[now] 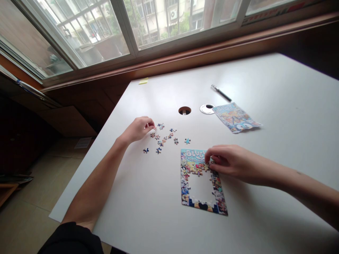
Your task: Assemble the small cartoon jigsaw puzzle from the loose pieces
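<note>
Although both hands are in view, their fingertips are hard to read: the left hand (pixel 139 128) has thumb and forefinger drawn together at a small puzzle piece (pixel 155 128), and whether it is gripped or merely touched cannot be told. The right hand (pixel 222 158) is curled over the upper right corner of the partly assembled puzzle (pixel 196 171), hiding part of its lettering; any piece beneath the fingers cannot be made out. The right forearm and the dark sleeve (pixel 70 240) are cut off by the picture's borders. The puzzle lies right of centre on the white table (pixel 156 201), with bare surface to its left and below; the left forearm crosses the table's left edge. Loose pieces (pixel 164 139) are scattered between the hands. The puzzle's border encloses an unfilled middle showing white. Beyond, a round hole (pixel 184 110) contains something pale, partly shadowed; a metal ring (pixel 203 108) adjoins a printed sheet (pixel 235 118).
</note>
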Demonstrator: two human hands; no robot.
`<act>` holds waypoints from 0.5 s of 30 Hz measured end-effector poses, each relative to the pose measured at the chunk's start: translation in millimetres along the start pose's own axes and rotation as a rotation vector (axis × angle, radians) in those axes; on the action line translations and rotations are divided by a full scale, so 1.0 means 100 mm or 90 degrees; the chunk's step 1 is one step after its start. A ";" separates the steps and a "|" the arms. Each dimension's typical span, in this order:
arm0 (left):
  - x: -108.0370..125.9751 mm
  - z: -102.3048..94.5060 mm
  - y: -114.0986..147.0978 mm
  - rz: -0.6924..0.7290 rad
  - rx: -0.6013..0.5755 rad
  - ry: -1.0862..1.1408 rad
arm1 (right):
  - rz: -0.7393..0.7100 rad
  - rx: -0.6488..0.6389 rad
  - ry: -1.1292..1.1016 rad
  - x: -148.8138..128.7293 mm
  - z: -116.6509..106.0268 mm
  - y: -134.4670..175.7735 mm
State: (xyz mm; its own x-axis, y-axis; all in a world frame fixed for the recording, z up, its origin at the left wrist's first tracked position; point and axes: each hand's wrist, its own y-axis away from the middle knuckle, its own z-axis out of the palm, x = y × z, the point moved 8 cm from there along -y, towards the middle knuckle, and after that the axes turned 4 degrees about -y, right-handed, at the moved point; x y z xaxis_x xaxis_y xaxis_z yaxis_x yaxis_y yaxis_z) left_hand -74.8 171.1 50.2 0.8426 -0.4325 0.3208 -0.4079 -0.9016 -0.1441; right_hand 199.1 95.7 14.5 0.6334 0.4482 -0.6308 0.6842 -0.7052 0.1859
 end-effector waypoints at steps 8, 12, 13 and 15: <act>-0.03 0.07 0.00 -0.012 -0.020 0.004 | -0.006 0.008 -0.012 -0.01 -0.01 0.01; -0.02 0.10 0.00 -0.005 -0.023 0.006 | -0.009 0.009 -0.009 -0.01 -0.01 0.01; -0.02 0.10 0.00 -0.003 -0.025 0.006 | -0.010 0.010 -0.009 -0.01 -0.01 0.01; -0.01 0.11 0.00 0.002 -0.032 0.006 | -0.011 0.009 -0.008 0.00 -0.01 0.01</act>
State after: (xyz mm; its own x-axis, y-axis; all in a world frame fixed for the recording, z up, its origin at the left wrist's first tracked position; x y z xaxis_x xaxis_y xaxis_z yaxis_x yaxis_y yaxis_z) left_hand -72.1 171.9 39.8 0.8381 -0.4349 0.3293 -0.4276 -0.8986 -0.0985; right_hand 199.9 95.3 15.3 0.6172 0.4530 -0.6433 0.6892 -0.7057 0.1643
